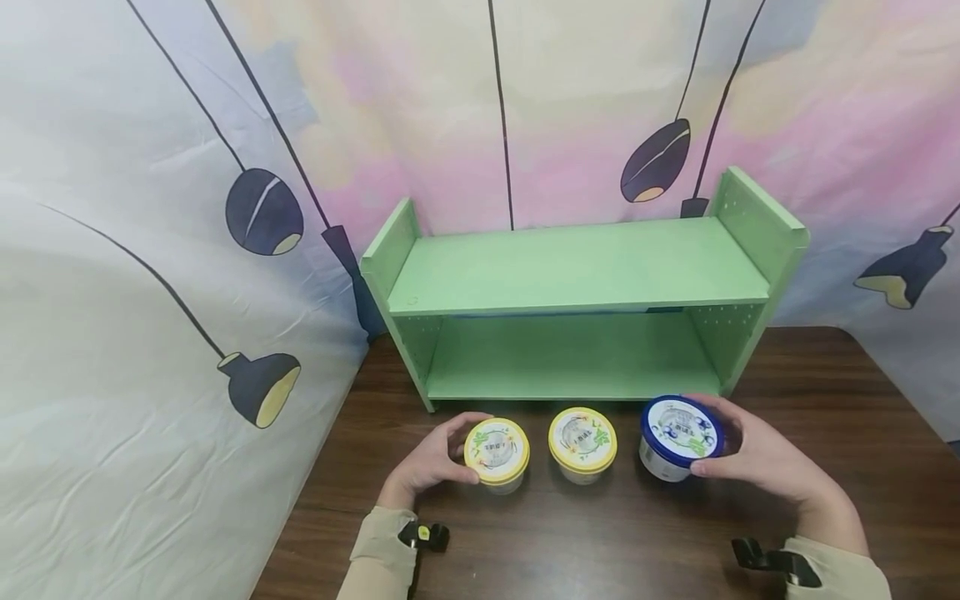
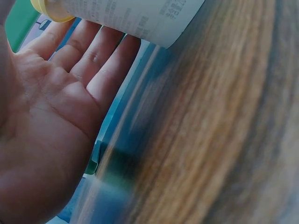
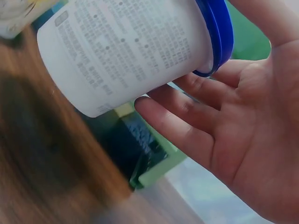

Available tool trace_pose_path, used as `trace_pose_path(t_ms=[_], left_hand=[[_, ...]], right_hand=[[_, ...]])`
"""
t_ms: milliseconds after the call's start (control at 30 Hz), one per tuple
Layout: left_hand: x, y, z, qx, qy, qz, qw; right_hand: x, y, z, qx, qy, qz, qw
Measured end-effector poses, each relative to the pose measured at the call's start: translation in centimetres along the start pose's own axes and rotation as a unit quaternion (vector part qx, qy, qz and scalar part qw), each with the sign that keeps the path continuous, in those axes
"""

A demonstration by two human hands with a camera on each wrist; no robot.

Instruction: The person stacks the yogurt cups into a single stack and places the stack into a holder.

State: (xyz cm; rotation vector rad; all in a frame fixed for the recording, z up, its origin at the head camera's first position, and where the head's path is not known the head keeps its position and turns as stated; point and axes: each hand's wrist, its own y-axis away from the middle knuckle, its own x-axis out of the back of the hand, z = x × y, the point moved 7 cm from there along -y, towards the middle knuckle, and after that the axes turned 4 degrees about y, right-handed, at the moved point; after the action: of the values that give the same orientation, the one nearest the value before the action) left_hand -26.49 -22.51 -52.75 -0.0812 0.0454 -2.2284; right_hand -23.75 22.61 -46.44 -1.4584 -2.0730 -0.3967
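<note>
Three round white tubs with printed lids are in a row in front of the shelf. My left hand holds the leftmost yellow-lidded tub, thumb at the near side and fingers round the far side. In the left wrist view, the fingers pass behind this tub's white wall. Beside it stands a second yellow-lidded tub, apart from both hands. On the right, my right hand grips a blue-lidded tub, its thumb on the lid's near edge. Whether either held tub touches the table cannot be told.
A green two-level shelf stands just behind the tubs, with raised side panels. Dark wooden tabletop extends in front and to both sides. A cloth printed with lamps hangs behind and along the left.
</note>
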Motion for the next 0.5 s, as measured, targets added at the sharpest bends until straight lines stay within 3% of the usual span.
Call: trace_pose_path(t_ms=[233,500], left_hand=[[0.0,0.1,-0.1,0.002,0.0,0.001,1.0],[-0.2,0.0,0.2,-0.003,-0.001,0.0,1.0]], right_hand=[[0.0,-0.5,-2.8,0.054,-0.025,0.018,0.9981],[-0.4,-1.5,-4.5,0.046,-0.01,0.02,0.9987]])
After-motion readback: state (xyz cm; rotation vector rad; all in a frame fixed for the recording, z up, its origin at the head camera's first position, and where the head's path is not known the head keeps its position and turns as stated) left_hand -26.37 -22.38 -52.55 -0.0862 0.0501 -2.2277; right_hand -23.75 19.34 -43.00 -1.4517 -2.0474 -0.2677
